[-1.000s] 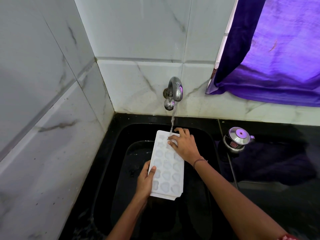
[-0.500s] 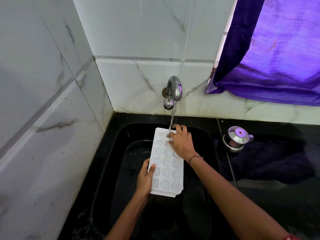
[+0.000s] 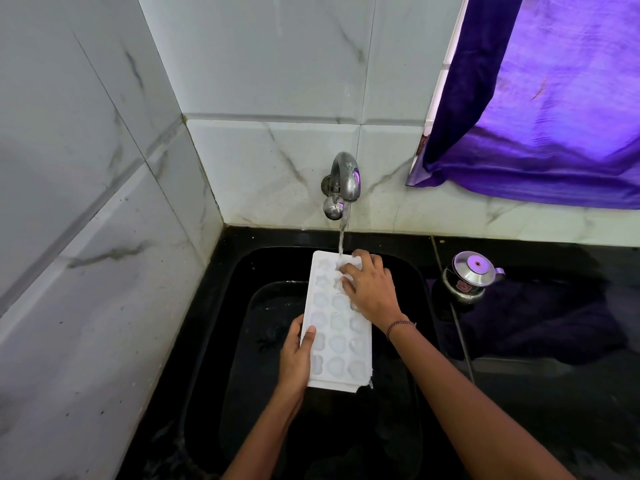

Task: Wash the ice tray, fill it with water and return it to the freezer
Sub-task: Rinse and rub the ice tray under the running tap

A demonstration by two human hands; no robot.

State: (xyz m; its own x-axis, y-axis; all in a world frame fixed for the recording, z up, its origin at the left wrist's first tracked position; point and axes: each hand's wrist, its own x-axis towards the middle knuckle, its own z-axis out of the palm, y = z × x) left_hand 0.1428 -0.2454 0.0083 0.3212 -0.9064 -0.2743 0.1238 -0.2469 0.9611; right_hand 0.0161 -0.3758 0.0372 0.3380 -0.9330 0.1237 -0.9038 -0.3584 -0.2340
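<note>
Here we are at the black sink (image 3: 214, 306), tucked into the corner of the marble-patterned tiled wall (image 3: 86, 237). The white ice tray (image 3: 337, 327) is held over the middle of the basin, lengthwise, one short end toward the tap (image 3: 343, 178) and the other toward the person. Its cells face up, and it tilts a little, the far end higher.

Water's running! A thin stream (image 3: 342, 237) drops from the chrome spout and lands on the tray's far end, just beside the fingertips of the right hand (image 3: 370, 289).

That right hand lies on top of the tray's far right part, its fingers bent and their tips pressing down onto the wet cells. It's not wrapped round anything, and the thumb I can't make out from here. There's a thin beaded bracelet (image 3: 400, 325) on that wrist.

The left hand (image 3: 294, 358) has the real hold: it grips the tray's left long edge toward the near end, thumb laid across the top rim and the fingers curled underneath.

Off to the right, on the dark counter (image 3: 554, 393), stands a small shiny metal pot (image 3: 467, 275) with a lid, well apart from the tray. Above it, a purple curtain (image 3: 554, 98) hangs down in front of the far wall.
</note>
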